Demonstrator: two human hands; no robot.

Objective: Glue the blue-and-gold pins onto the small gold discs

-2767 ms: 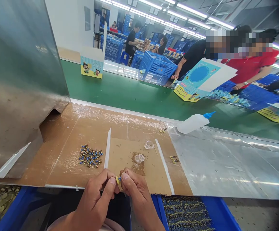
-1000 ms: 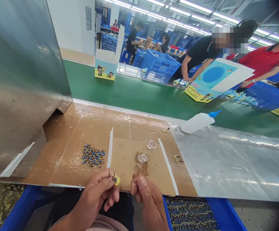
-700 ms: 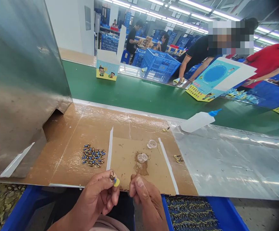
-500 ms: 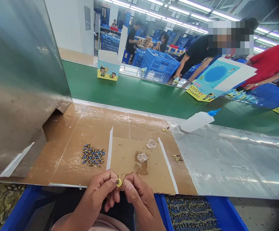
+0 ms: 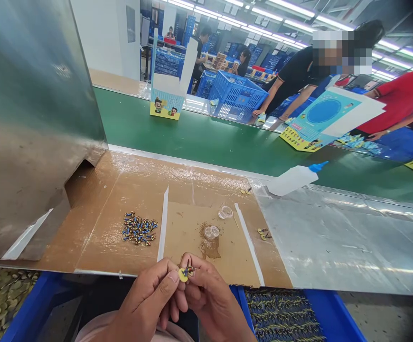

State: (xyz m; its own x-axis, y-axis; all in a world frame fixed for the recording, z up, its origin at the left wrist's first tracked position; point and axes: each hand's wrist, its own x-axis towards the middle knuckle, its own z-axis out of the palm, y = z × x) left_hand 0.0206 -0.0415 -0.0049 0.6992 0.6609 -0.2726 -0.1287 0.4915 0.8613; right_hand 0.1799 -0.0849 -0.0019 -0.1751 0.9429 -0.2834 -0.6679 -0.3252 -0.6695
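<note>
Low over the near edge of the bench, my left hand [image 5: 153, 292] pinches a small round yellow disc [image 5: 182, 276] between thumb and fingers. Against the disc's right side is a tiny dark, blue and red figurine [image 5: 189, 269], pinched by my right hand [image 5: 211, 292]. Whether the two pieces are joined cannot be told. Left of my hands lies a heap of similar blue and dark figurines [image 5: 139, 229] on brown cardboard. Beyond my fingers, a small clear dish [image 5: 211, 232] sits on a wet stain, with another clear dish [image 5: 225, 212] behind it.
A white bottle with a blue tip [image 5: 294, 180] lies at the right. Printed boxes [image 5: 165, 102] stand on the green belt [image 5: 206, 135]. A metal panel [image 5: 32, 133] rises at left. Below are blue bins, one with yellow discs [image 5: 0, 299]. Co-workers stand across the belt.
My hands have come closer together, and the disc has moved slightly right. The blue and red figurine now shows upright beside it. The box at the left on the belt has shifted right.
</note>
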